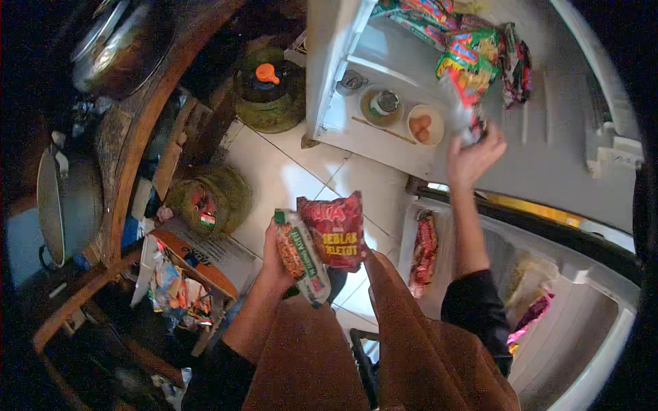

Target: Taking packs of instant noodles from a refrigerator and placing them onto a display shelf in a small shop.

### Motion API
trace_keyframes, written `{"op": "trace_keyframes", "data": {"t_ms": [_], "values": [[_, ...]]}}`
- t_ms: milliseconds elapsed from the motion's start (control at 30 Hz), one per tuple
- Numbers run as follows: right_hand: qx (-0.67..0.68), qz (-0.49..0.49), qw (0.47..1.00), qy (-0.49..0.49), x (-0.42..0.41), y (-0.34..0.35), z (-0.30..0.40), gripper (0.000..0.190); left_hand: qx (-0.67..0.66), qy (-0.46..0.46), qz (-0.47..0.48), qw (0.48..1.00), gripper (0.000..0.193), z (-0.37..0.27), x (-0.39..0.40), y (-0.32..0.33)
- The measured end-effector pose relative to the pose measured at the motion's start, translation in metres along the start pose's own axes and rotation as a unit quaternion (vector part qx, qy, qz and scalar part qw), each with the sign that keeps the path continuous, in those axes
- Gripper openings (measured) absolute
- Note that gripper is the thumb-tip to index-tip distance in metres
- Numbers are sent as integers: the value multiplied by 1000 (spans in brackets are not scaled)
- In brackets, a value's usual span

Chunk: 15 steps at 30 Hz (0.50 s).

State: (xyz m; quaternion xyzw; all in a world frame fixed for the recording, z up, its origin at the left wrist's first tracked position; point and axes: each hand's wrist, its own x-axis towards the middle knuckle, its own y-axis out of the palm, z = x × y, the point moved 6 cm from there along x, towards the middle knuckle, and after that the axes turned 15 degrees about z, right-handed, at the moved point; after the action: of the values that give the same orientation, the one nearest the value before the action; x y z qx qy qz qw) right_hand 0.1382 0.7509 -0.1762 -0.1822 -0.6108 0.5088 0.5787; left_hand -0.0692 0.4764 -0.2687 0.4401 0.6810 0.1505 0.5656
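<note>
My left hand [276,264] grips a white and green instant noodle packet [303,257]. A red snack packet [333,231] with yellow lettering sits right beside it, apparently in the same grip. Reaching forward to the right, my right hand [475,154] holds a blurred red and silvery packet [462,105] by its near end. That packet overlaps a green and yellow noodle packet [470,54] in a pile on a grey plastic surface of an open white refrigerator. A dark packet [515,67] lies at the pile's right edge.
Inside the refrigerator are a bowl of brown eggs [422,128], a covered bowl [383,105] and a glass mug [351,81]. A lower grey compartment [565,287] holds red packets [424,251]. Green gas cylinders [211,200] and a carton of wrappers [180,290] stand left.
</note>
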Motion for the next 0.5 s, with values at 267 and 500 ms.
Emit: {"op": "trace_keyframes", "data": {"t_ms": [267,500], "values": [[-296,194,907,227,49,8,-130,56,-95,42,73,992,57,11,-28,3],[-102,261,945,169,1,27,-86,86,-157,125,-13,980,55,3,-98,-37]]}}
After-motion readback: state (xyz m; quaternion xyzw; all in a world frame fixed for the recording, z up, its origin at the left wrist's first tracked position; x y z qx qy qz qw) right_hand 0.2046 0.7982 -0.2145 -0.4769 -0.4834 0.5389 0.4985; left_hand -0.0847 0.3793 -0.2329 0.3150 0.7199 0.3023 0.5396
